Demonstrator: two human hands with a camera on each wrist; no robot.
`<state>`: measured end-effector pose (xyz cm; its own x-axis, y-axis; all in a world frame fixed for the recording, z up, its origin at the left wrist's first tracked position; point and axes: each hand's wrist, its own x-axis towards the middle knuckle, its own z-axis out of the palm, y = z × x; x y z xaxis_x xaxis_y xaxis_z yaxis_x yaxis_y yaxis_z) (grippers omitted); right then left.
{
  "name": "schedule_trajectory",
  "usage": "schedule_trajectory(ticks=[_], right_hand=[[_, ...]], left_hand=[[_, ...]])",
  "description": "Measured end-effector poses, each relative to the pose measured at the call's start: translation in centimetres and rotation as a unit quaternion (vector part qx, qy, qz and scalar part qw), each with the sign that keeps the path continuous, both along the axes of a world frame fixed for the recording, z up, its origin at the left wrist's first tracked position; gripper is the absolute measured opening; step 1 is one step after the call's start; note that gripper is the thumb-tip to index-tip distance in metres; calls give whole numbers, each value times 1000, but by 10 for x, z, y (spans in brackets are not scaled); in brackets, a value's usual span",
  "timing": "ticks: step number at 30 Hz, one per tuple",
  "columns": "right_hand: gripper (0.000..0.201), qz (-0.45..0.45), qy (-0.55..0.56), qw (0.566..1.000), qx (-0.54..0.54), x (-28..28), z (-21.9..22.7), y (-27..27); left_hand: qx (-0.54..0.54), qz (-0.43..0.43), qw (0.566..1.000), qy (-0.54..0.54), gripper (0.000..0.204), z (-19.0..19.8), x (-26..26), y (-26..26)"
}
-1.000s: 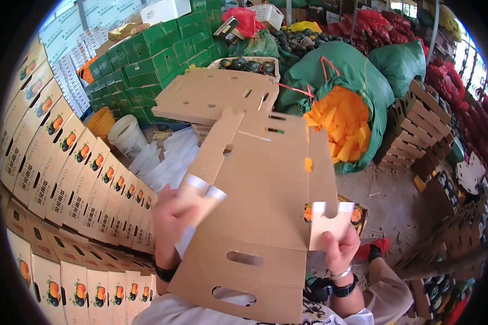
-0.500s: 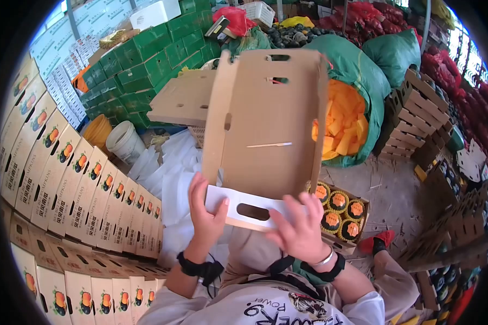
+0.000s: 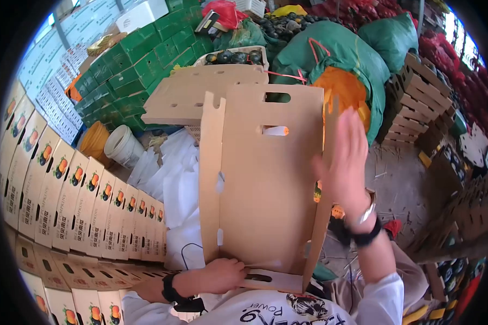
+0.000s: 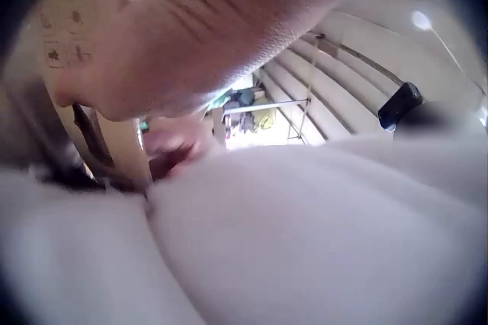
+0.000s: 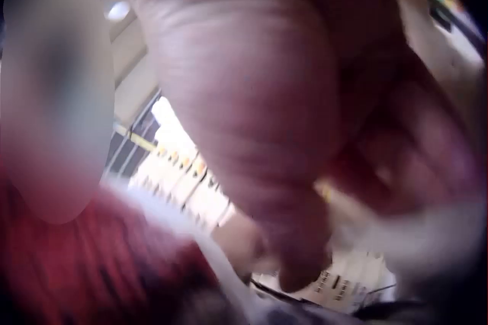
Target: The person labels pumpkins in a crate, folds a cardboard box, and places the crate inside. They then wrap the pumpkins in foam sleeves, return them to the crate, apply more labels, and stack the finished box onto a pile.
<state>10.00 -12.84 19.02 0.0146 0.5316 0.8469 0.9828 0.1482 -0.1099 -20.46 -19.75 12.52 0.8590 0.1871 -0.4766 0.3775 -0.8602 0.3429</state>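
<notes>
A part-folded brown cardboard box lies lengthwise before the person, its long side walls raised and its far end panel flat. Its near end wall, with an oval handle hole, stands folded up against the shirt. My left hand grips this near end, fingers bent over the top edge; in the left wrist view the cardboard end panel shows beneath the hand. Blurred, my right hand is beside the right side wall, fingers straight and pointing away from the body. In the right wrist view the palm fills the middle.
Printed pumpkin cartons line the left side. Flat cardboard lies ahead, near stacked green boxes. Buckets stand at the left. A green sack with orange pieces and stacked trays are on the right.
Both hands were folding the near end flaps inward and up. Now the right hand has gone forward along the right side wall, while the left stays at the near end, closer to the body.
</notes>
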Motion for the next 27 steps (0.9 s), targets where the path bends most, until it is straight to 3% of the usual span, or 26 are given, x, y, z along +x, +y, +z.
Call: schedule_trajectory(ticks=[1, 2, 3, 4, 5, 6, 8, 10, 11, 12, 13, 14, 15, 17, 18, 19, 21, 22, 23, 24, 25, 26, 27], right_hand=[[70, 107, 143, 981, -82, 15, -1, 17], [67, 211, 281, 923, -156, 29, -3, 31], [63, 287, 322, 878, -209, 32, -6, 33], [61, 350, 365, 822, -263, 36, -9, 36], [59, 388, 314, 810, -307, 36, -14, 29], [45, 443, 339, 775, -297, 24, -10, 27], [38, 467, 206, 797, -323, 16, -5, 40], [42, 300, 134, 928, -173, 5, -12, 50], [44, 272, 205, 934, -105, 7, -12, 60], [47, 246, 275, 929, -32, 8, -11, 69], [49, 284, 448, 847, 26, 11, -11, 79], [52, 314, 601, 730, 86, 15, -11, 84], [46, 393, 665, 630, 74, 20, -10, 75], [43, 580, 607, 536, -91, 36, -29, 55], [42, 571, 554, 588, -149, 38, -26, 48], [41, 560, 487, 639, -201, 39, -24, 41], [40, 512, 351, 733, -278, 37, -6, 27], [41, 471, 284, 776, -308, 34, 1, 22], [40, 400, 124, 854, -308, 34, -1, 23], [39, 319, -38, 904, -282, 33, -3, 24], [39, 258, -86, 911, -310, 23, 0, 25], [39, 196, -134, 912, -336, 14, 3, 25], [37, 145, -159, 934, -286, 7, -3, 30]], left_hand=[[-48, 10, 999, -19, 27, 11, 4, 14], [-127, 49, 985, -107, 33, 34, 5, 27], [-204, 87, 956, -191, 40, 60, 0, 39], [-226, 199, 893, -334, 47, 77, -13, 55], [-286, 304, 778, -469, 45, 59, -16, 89], [-316, 359, 637, -605, 43, 40, -20, 122], [-290, 383, 627, -613, 46, 57, 2, 190], [-299, 366, 638, -608, 40, 36, 15, 218], [-305, 346, 645, -609, 37, 35, 26, 235], [-202, 352, 662, -630, 34, 35, 25, 234], [-97, 353, 671, -644, 32, 32, 17, 229], [9, 349, 671, -654, 31, 32, 14, 226], [-30, 390, 561, -730, 29, 35, 41, 205], [-317, 326, 486, -746, 27, 34, 40, 204], [-449, 285, 431, -729, 26, 34, 38, 203], [-470, 302, 476, -680, 16, 38, 37, 197], [-287, 342, 718, -533, 21, 66, 35, 182], [-185, 345, 811, -435, 28, 76, 34, 182], [-158, 169, 895, -380, 47, 83, 31, 203], [-29, 145, 937, -316, 52, 94, 40, 201], [101, 118, 957, -244, 56, 107, 53, 189], [228, 90, 955, -167, 61, 114, 64, 180], [290, 116, 945, -100, 51, 111, 70, 180]])
